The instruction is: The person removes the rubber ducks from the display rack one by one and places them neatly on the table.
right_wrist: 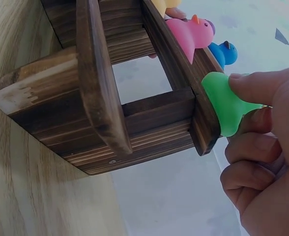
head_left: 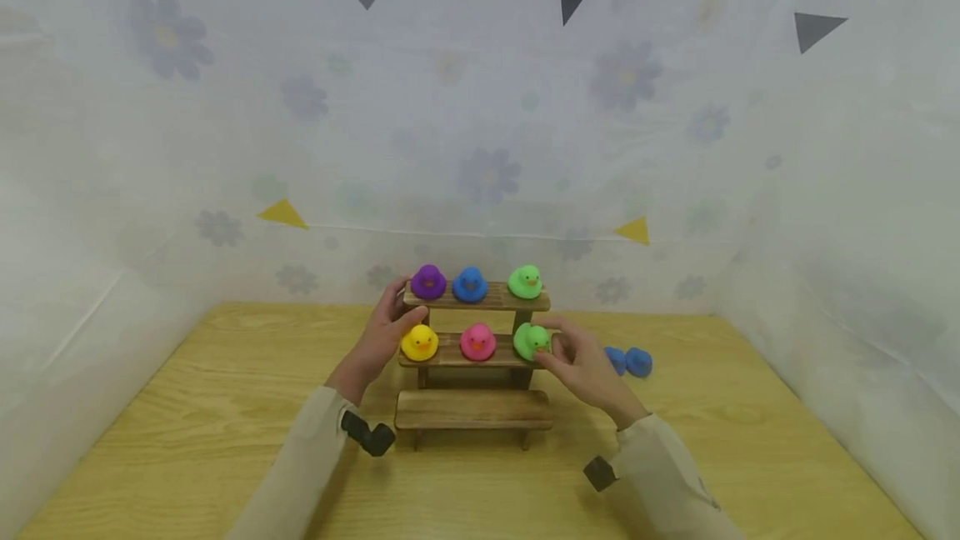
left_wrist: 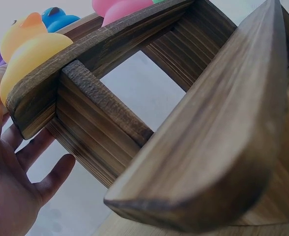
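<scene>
A three-step wooden stand [head_left: 472, 409] holds rubber ducks on its upper two steps. My right hand [head_left: 588, 367] pinches a green rubber duck [right_wrist: 228, 105] between thumb and fingers at the right end of the middle step. Beside it on that step sit a pink duck [head_left: 477, 343] and a yellow duck [head_left: 419, 344]. Along the top step are a purple duck [head_left: 428, 283], a blue duck [head_left: 470, 286] and another green duck [head_left: 525, 282]. At the stand's left end, my left hand [head_left: 378, 344] has its thumb beside the yellow duck and its other fingers spread loosely [left_wrist: 56, 179].
Two more blue ducks [head_left: 638, 362] lie on the wooden table [head_left: 750, 440] to the right, one partly behind my right hand. The lowest step carries no ducks. A pale flowered sheet [head_left: 480, 107] with grey and yellow triangles hangs behind and at both sides.
</scene>
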A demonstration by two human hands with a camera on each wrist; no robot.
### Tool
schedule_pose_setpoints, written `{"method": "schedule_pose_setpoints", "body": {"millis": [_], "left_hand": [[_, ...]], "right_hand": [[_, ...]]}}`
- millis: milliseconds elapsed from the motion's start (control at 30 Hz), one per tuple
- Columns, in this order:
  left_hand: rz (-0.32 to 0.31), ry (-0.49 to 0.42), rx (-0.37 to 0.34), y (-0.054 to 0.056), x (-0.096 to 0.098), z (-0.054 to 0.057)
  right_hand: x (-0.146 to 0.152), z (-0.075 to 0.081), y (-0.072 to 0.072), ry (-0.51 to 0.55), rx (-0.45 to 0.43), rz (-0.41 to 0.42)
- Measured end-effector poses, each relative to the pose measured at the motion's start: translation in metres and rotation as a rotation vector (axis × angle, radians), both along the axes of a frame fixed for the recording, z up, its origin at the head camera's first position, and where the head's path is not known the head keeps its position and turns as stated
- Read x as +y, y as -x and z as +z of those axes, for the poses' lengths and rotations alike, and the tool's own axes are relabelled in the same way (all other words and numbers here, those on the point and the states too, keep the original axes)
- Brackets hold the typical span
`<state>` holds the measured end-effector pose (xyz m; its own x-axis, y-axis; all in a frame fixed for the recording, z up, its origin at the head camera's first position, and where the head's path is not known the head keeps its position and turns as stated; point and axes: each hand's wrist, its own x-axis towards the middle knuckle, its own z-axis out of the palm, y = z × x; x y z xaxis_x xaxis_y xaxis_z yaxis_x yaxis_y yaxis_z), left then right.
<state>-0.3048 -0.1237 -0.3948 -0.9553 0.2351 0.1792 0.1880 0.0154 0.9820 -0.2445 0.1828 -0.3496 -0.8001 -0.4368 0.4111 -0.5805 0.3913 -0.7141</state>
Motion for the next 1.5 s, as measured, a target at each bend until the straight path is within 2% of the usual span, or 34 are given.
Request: {"method": "schedule_pose_setpoints", "body": {"millis": [200,367,600,933,1200,1500], "left_hand": [[0.003,0.006,-0.008,0.000,0.000,-0.001],[0.004,0.003,-0.006,0.001,0.000,-0.002],[0.005,-0.005,0.008,0.001,0.000,-0.001],[0.011,-0.008,-0.001,0.000,0.001,-0.002],[0.018,0.002,0.005,-0.001,-0.001,-0.001],[0.015,0.005,0.009,0.001,0.001,-0.002]], "right_hand": [[0.009,-0.002,-0.001,0.016,0.019,-0.029],[0.020,-0.007,0.001,0.032,0.043,-0.026],[0.033,-0.012,0.002,0.077,0.030,-0.009],[0.055,-0.031,0.014,0.072,0.072,-0.072],[0.064,-0.030,0.013,0.091,0.080,-0.086],[0.072,-0.033,0.014,0.033,0.102,-0.134]]}}
